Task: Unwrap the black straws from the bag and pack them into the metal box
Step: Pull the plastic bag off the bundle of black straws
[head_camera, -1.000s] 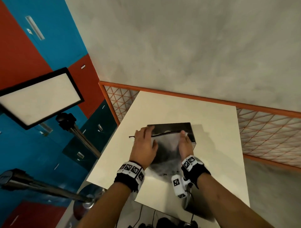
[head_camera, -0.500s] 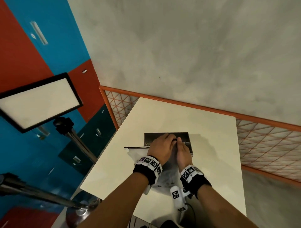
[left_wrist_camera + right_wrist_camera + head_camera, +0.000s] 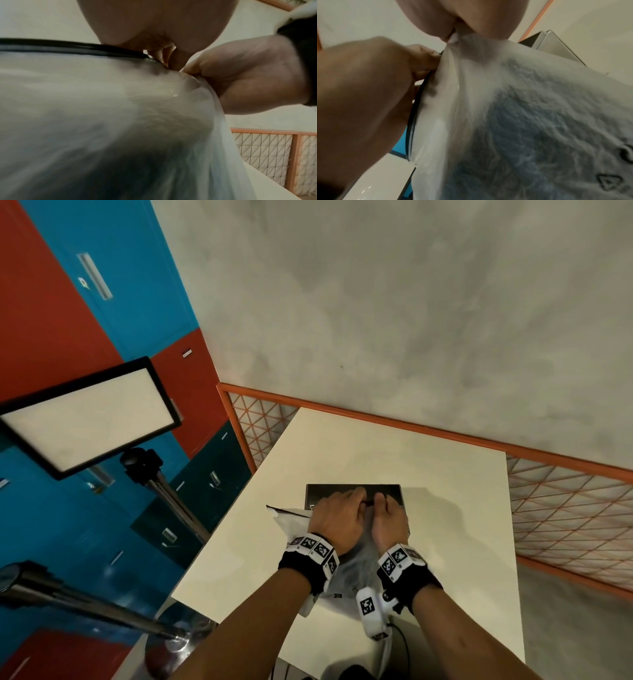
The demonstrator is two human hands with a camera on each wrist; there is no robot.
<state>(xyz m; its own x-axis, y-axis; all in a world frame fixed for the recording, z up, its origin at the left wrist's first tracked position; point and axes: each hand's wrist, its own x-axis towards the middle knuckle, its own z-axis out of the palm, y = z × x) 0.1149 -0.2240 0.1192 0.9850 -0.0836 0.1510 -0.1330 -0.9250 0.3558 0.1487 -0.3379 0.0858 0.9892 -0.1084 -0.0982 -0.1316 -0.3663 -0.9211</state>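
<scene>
A frosted plastic bag (image 3: 356, 570) with a black zip strip (image 3: 68, 50) along its top lies on the cream table, partly over the near side of the dark metal box (image 3: 325, 491). A dark mass of black straws (image 3: 522, 135) shows through the plastic. My left hand (image 3: 346, 505) and right hand (image 3: 383, 505) sit side by side at the middle of the bag's top edge, each pinching it. In the left wrist view the right hand (image 3: 248, 81) grips a bunched fold of the bag (image 3: 102, 121). In the right wrist view the left hand (image 3: 368, 88) holds the strip.
The table (image 3: 445, 542) is small, with its left and far edges close to the box. An orange mesh fence (image 3: 565, 518) runs behind and to the right. A light panel (image 3: 89, 416) on a stand (image 3: 161, 484) is off the table's left side.
My hands were apart at the two ends of the bag's top edge. They have come together at its middle, and the bag's left corner now sticks out to the left.
</scene>
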